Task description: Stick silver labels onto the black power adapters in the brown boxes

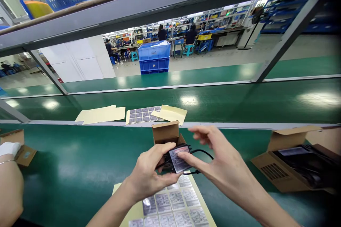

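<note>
My left hand [147, 172] grips a small black power adapter [183, 168] by its sides, thumb above and fingers below. A silver printed label covers its upper face, and black cables come out of it. The thumb of my right hand [222, 154] rests on that label, while its other fingers are stretched out and apart in the air. Just behind the adapter stands a small open cardboard box [165, 133], its inside mostly hidden. Below my hands lies a sheet of silver labels [170, 202] on yellowish backing, partly covered by my left hand and forearm.
At right, an open carton [279, 172] holds black devices and cables. Yellowish paper sheets [102, 114] and another label sheet [142, 114] lie along the metal ledge. Another person's gloved hand [10, 149] touches a small carton [26, 155] at left. A shelf beam [149, 1] crosses overhead.
</note>
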A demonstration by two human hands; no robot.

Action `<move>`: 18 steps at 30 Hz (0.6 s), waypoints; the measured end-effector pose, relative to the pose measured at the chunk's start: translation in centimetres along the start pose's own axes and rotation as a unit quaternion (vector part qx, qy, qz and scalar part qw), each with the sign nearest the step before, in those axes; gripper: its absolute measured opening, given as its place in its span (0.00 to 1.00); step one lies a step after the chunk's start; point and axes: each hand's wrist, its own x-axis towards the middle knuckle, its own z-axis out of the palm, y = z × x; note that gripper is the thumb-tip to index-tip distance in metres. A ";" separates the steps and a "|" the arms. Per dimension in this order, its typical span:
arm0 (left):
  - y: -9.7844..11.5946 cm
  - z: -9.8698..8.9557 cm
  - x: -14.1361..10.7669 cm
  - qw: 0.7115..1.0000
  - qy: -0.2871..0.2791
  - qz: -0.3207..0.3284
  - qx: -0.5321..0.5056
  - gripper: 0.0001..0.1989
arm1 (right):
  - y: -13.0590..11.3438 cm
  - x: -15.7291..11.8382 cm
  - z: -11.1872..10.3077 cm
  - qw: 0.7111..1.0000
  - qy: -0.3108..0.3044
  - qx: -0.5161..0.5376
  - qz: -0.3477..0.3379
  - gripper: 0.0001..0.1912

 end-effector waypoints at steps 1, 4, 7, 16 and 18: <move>-0.1 0.1 -0.1 1.000 0.002 0.012 0.004 0.30 | 0.1 0.0 0.2 0.999 -0.031 0.039 0.005 0.17; -0.6 0.4 -0.2 0.999 0.002 0.046 0.019 0.32 | 0.4 0.0 0.9 0.965 -0.165 0.190 0.068 0.18; -1.3 0.6 -0.3 0.998 -0.002 0.053 0.022 0.31 | 0.6 -0.6 1.6 0.954 -0.162 0.236 0.086 0.21; -1.7 1.1 0.3 0.996 -0.025 0.075 0.049 0.27 | 0.2 -1.4 1.3 0.962 -0.195 0.169 0.091 0.10; -2.2 1.7 1.2 0.993 -0.094 0.031 0.069 0.26 | 2.2 -1.3 -0.2 0.962 -0.206 0.157 0.090 0.13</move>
